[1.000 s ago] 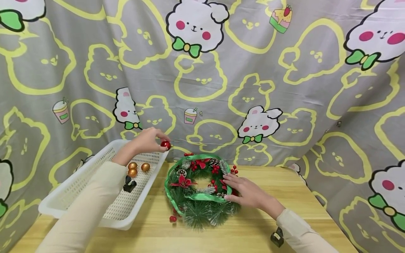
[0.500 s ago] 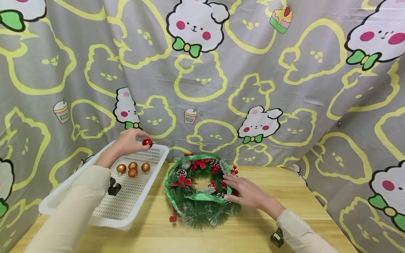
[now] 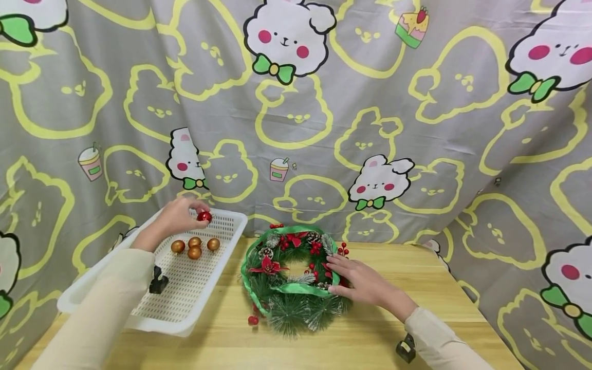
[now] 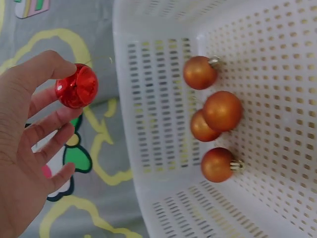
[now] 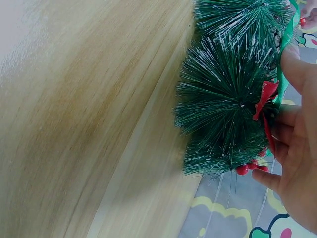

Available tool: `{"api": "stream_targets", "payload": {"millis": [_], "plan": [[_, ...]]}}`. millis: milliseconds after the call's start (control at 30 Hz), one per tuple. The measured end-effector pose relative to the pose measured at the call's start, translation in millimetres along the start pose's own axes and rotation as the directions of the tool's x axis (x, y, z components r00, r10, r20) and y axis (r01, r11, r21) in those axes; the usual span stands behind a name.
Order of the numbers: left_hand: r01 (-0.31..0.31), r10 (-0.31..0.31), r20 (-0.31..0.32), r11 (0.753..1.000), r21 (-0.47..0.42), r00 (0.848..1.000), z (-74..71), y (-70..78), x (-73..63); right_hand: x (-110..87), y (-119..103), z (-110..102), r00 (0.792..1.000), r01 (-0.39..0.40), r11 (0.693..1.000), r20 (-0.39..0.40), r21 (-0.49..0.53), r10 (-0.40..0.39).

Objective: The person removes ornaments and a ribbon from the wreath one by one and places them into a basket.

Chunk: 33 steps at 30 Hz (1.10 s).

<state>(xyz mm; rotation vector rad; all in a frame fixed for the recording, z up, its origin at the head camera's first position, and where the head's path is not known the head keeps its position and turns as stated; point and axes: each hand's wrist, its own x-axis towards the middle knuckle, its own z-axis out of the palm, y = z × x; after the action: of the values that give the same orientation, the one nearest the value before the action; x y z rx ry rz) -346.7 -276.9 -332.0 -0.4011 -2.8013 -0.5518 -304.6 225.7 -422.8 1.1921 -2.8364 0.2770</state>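
Observation:
My left hand point(image 3: 179, 216) pinches a shiny red Christmas ball point(image 4: 78, 86) between thumb and fingertips. It holds the ball over the far end of a white plastic basket point(image 3: 217, 275). Inside the basket lie several matte orange-gold balls point(image 4: 222, 111) in a loose cluster. On the table, the green Christmas wreath point(image 3: 289, 313) carries pinecones, red berries, red flowers and a green ribbon point(image 3: 302, 289). My right hand point(image 3: 363, 280) rests on the wreath's right side with its fingers extended, the thumb touching the ribbon in the right wrist view point(image 5: 297, 67).
A small black object point(image 3: 158, 280) shows beside the left wrist, and another black object point(image 3: 406, 348) by the right wrist. The wooden table point(image 3: 398, 303) backs onto a grey patterned curtain point(image 3: 300, 128). The basket's raised rim stands to the wreath's left.
My left hand has moved left with the red ball, from beyond the basket's right rim to over its far end, then slightly down. The right hand and wreath stay in place.

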Motion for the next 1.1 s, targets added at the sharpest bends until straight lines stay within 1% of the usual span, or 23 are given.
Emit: {"api": "stream_targets", "payload": {"millis": [167, 233, 433, 633, 767, 933, 1000, 1100], "plan": [[-0.025, 0.025, 0.018, 0.999, 0.025, 1.000, 9.6, -5.1, -3.9, -0.1, 0, -1, 1.000, 0.003, 1.000, -0.001, 0.006, -0.003], [-0.035, 0.034, 0.032, 0.999, 0.016, 0.999, 13.0, -5.8, -5.4, 0.0, -1, -1, 1.000, 0.003, 1.000, 0.002, 0.006, -0.003], [-0.039, 0.037, 0.070, 0.999, 0.037, 0.997, 25.2, -9.8, -6.4, 0.0, -1, 0, 1.000, 0.006, 1.000, 0.002, 0.002, -0.006], [-0.016, 0.008, 0.112, 0.997, 0.073, 0.994, 40.6, -16.3, -3.1, -0.1, -2, -1, 1.000, 0.003, 1.000, -0.006, 0.003, -0.003], [-0.003, -0.010, 0.127, 0.995, 0.102, 0.992, 49.0, -18.7, -2.9, -0.4, -2, -2, 1.000, -0.004, 1.000, -0.003, 0.006, 0.004], [0.005, -0.021, 0.139, 0.993, 0.114, 0.990, 54.8, -17.9, -6.4, -0.7, -1, -1, 1.000, -0.013, 1.000, 0.009, 0.015, 0.013], [0.002, -0.018, 0.146, 0.994, 0.113, 0.989, 56.2, -16.8, -8.6, -0.6, -1, -1, 1.000, -0.016, 1.000, 0.013, 0.017, 0.016], [-0.009, -0.012, 0.149, 0.991, 0.137, 0.989, 57.9, -15.5, -10.7, -0.4, -1, -1, 1.000, -0.015, 1.000, 0.010, 0.014, 0.015]]}}
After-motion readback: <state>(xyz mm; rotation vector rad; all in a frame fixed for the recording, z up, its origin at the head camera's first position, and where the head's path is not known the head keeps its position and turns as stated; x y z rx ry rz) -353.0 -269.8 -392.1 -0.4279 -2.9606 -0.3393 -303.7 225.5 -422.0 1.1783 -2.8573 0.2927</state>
